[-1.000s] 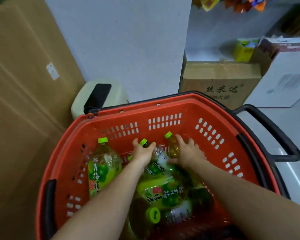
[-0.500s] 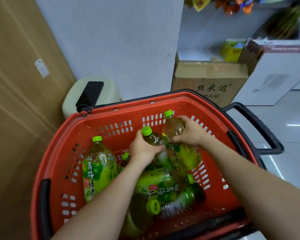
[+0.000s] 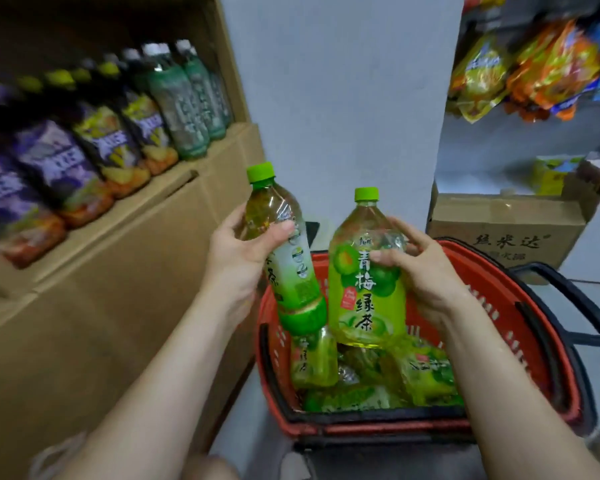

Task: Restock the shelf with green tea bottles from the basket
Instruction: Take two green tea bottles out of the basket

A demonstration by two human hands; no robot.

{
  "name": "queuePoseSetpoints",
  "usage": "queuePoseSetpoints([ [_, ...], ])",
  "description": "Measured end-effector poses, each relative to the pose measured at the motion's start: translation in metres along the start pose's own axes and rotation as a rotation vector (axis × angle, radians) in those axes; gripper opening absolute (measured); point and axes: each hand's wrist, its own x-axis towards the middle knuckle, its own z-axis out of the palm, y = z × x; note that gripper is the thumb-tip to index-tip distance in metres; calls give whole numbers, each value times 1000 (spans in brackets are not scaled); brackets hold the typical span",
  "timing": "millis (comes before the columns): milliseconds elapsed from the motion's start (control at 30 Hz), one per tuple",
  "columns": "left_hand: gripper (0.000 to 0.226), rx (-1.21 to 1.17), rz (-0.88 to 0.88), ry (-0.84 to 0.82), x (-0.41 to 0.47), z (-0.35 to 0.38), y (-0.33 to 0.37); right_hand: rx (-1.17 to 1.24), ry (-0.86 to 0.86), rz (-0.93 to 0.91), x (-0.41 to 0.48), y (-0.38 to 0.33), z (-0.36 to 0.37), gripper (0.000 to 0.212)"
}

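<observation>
Two green-capped tea bottles (image 3: 286, 258) (image 3: 366, 271) held above red basket (image 3: 499, 306); left one tilted, right one upright.

Both bare forearms reach forward from the near edge. The left hand (image 3: 237, 252) is wrapped around a bottle (image 3: 284, 251), thumb across its front. The right hand (image 3: 426, 271) grips another bottle (image 3: 366, 282), fingers (image 3: 400, 233) spread.

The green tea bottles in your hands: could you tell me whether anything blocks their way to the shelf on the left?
Nothing visible stands between them. The left bottle and right bottle are held above the basket, with open air toward the shelf, though bottles already fill its visible front row.
</observation>
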Motion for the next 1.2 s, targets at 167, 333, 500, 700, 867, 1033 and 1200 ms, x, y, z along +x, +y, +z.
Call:
queuePoseSetpoints([
  [167,46,117,209,269,-64,-70,73,213,-229,-85,-40,-30,87,70],
  [333,61,357,401,581,-123,-151,135,192,-384,-146,-76,-45,182,94],
  [500,69,582,396,849,-148,-242,167,224,-501,-207,-105,-41,272,71],
  [700,73,641,332,1027,-146,-312,178,186,-600,-269,-113,-24,362,68],
  [867,72,658,260,1023,-138,-351,179,50,-597,-365,-104,-6,419,70],
  [1033,95,745,93,1000,-140,-370,175,-148,-642,-508,-98,9,448,70],
  [1200,87,1125,53,991,-162,-344,164,-321,-728,-565,-87,9,456,77],
])
